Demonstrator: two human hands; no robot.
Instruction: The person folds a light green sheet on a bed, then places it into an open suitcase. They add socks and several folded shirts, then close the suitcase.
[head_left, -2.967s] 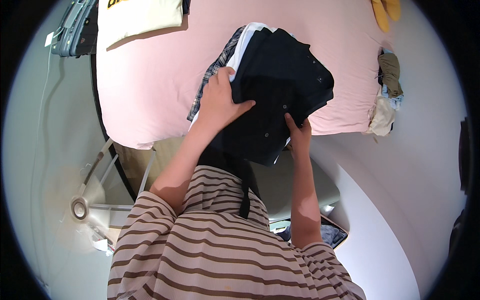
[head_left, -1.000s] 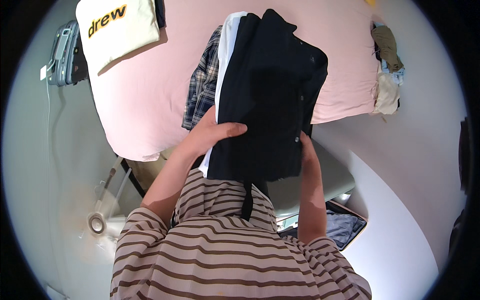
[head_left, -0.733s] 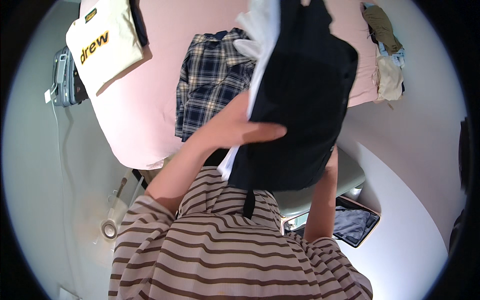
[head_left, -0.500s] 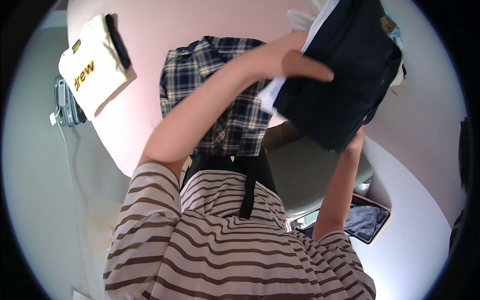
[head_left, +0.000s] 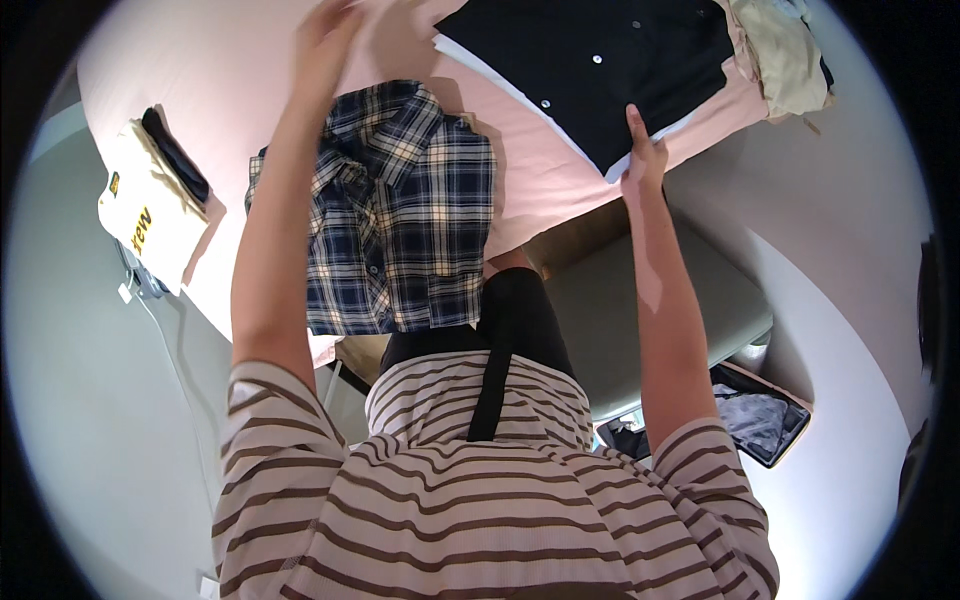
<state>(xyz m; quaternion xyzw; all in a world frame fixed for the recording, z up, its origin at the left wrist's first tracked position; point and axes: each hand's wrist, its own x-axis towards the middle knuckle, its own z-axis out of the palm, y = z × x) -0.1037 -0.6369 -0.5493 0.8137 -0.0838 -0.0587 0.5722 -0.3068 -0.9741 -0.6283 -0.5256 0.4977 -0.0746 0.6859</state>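
Observation:
My right hand [head_left: 645, 158] grips the near corner of a folded black shirt [head_left: 600, 85] with white buttons, its thumb lying on top. A white layer shows along the shirt's edge. At the far left, my left hand [head_left: 330, 28] is raised near the upper rim of the picture, away from the black shirt; its fingers are blurred and partly cut off. Below that hand, partly behind my left forearm, a navy and cream plaid shirt [head_left: 400, 220] lies folded with its collar at the far end. Its near edge reaches the front of the pink-covered surface [head_left: 545, 190].
A folded cream garment [head_left: 160, 225] with a dark one [head_left: 177, 160] beside it lies at the left edge. Beige clothes [head_left: 785, 60] are piled at the far right. Under the surface stand a grey seat [head_left: 650, 300] and an open case [head_left: 760, 415] with clothes inside.
My left hand has let go of the black shirt and swung up and left. The black shirt has come down flatter, farther away, turned with its buttons showing. My right hand still grips it.

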